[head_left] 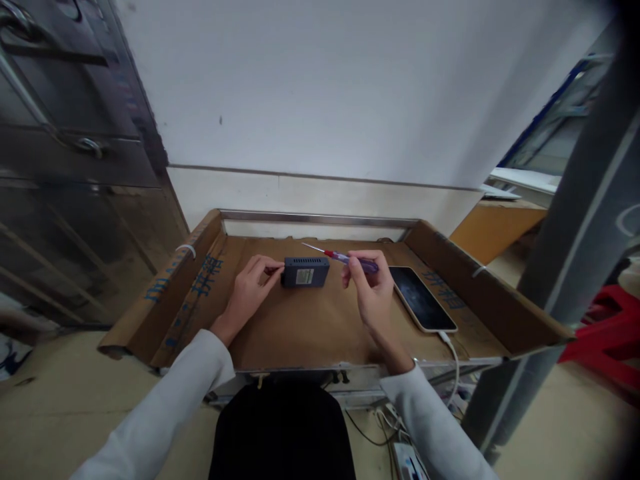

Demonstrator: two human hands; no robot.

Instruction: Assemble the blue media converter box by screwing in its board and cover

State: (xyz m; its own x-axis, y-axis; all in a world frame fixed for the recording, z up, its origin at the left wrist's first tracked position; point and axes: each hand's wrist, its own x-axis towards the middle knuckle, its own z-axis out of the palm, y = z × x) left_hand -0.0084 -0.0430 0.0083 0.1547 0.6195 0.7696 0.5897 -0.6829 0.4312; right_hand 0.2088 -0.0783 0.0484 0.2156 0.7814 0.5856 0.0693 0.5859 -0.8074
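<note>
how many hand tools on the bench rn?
1: a screwdriver with a red and purple handle, held in the right hand just right of the small dark box. None other visible; the hands may hide small items.

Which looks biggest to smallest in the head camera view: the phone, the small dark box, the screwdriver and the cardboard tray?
1. Cardboard tray, by far the largest.
2. Phone.
3. Small dark box, touched by the left hand.
4. Screwdriver, in the right hand: about as long as the box, much thinner, partly hidden, so that order is unsure.
</note>
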